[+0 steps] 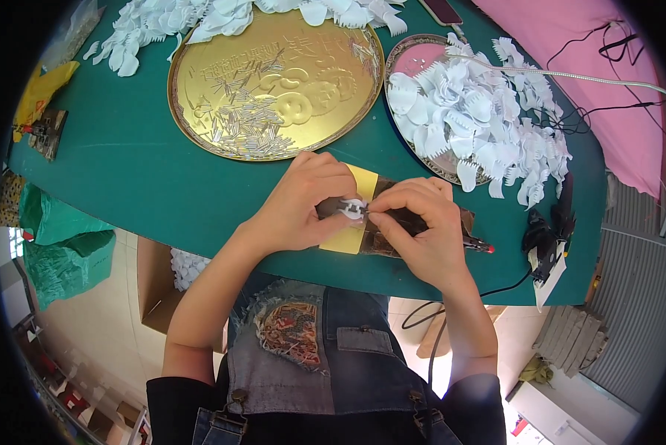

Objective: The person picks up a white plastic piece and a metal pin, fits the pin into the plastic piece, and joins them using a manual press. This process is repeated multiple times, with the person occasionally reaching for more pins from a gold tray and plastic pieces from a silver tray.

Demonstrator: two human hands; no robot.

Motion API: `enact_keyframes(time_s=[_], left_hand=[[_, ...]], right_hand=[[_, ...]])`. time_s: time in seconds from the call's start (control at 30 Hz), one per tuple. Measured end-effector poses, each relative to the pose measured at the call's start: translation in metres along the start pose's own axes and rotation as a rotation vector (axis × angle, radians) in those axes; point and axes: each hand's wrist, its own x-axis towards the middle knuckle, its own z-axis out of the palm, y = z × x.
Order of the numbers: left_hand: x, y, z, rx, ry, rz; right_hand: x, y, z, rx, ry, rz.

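Just in front of me on the green table lies a flat work block with a yellow plate point(338, 242) and a dark, brownish side. Over it, a small white toothed plastic piece point(353, 210) sits between the thumb and fingers of my left hand point(303, 202), which is closed on it. My right hand point(422, 226) pinches with thumb and forefinger at the right end of this piece. Whatever is between those fingertips is too small to name. A gold oval tray point(325, 119) with many thin metal pins point(248, 127) stands beyond my hands.
A round tray point(400, 133) heaped with white plastic pieces point(459, 104) is at the far right. More pieces point(155, 30) pile up at the far left. A black clamp-like tool point(542, 241) with a cable lies right. A cardboard box point(155, 285) stands below the table edge.
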Motion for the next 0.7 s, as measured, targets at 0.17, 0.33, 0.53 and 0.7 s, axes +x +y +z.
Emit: enact_keyframes(time_s=[0.17, 0.33, 0.53, 0.7], left_hand=[[0.0, 0.0, 0.002, -0.01, 0.018, -0.003], [-0.001, 0.0, 0.002, -0.007, 0.019, -0.007], [0.0, -0.003, 0.008, -0.033, 0.08, 0.017], [-0.001, -0.005, 0.006, -0.033, 0.067, 0.01]], right_hand=[[-0.004, -0.002, 0.002, -0.094, 0.023, 0.009], [-0.008, -0.006, 0.007, -0.255, 0.1, -0.086], [-0.01, -0.01, 0.007, -0.341, 0.081, -0.141], [-0.004, -0.004, -0.011, -0.331, 0.083, -0.073]])
